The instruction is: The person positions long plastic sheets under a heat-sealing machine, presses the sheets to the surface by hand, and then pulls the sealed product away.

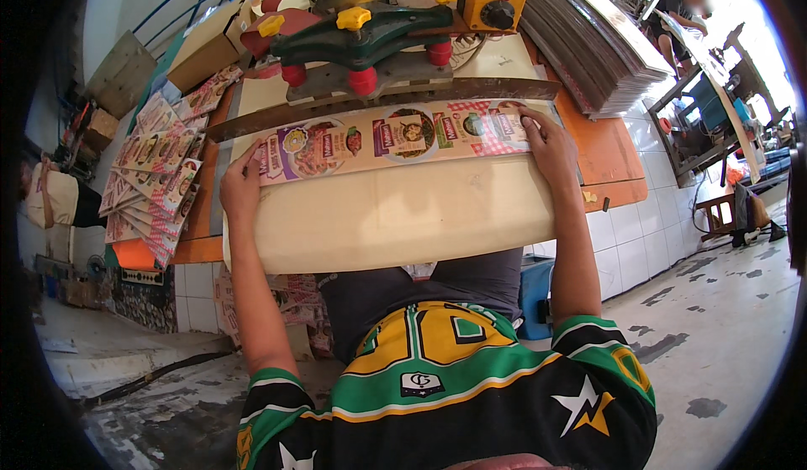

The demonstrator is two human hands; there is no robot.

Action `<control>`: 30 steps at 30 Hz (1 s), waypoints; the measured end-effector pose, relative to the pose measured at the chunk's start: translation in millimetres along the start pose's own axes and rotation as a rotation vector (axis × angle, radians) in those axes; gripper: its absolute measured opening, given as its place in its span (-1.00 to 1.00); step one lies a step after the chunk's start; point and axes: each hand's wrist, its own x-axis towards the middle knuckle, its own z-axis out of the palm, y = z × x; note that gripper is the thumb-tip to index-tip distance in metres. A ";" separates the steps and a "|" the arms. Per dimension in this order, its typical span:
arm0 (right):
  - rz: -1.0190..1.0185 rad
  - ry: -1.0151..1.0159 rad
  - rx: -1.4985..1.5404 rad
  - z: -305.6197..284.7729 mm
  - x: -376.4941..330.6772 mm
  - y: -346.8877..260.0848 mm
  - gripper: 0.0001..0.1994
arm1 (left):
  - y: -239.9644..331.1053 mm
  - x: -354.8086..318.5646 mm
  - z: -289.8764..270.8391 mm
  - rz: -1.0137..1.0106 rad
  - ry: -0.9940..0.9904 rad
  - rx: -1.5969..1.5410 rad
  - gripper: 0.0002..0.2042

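Note:
A long printed strip of card [367,139] with food pictures lies across a cream-coloured board [403,218]. My left hand [241,184] grips the strip's left end, fingers at its edge. At the opposite end my right hand [551,149] holds it, thumb on top and the other fingers partly hidden. The strip's far edge runs along a long metal bar [336,113], below a dark green press head [361,37] with yellow knobs and red cylindrical feet.
Printed cards [164,163] lie in a loose pile at the left of the orange table [601,155]. A yellow control box [492,1] and a tall stack of boards [588,37] stand at the back right. A cardboard box [210,45] sits back left. Another person [679,18] sits far right.

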 end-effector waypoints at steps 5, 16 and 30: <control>0.014 0.054 0.196 4.5 0.6 10.0 -0.69 | 6.0 -3.3 -3.0 -0.038 0.049 -0.146 -0.65; -0.146 0.168 0.495 -1.1 -3.6 4.4 -0.62 | 1.7 -6.4 -6.2 0.122 0.220 -0.248 -0.58; -0.179 0.135 0.614 -7.4 -5.4 0.8 -0.44 | -4.4 -2.7 -1.8 0.247 0.219 -0.585 -0.09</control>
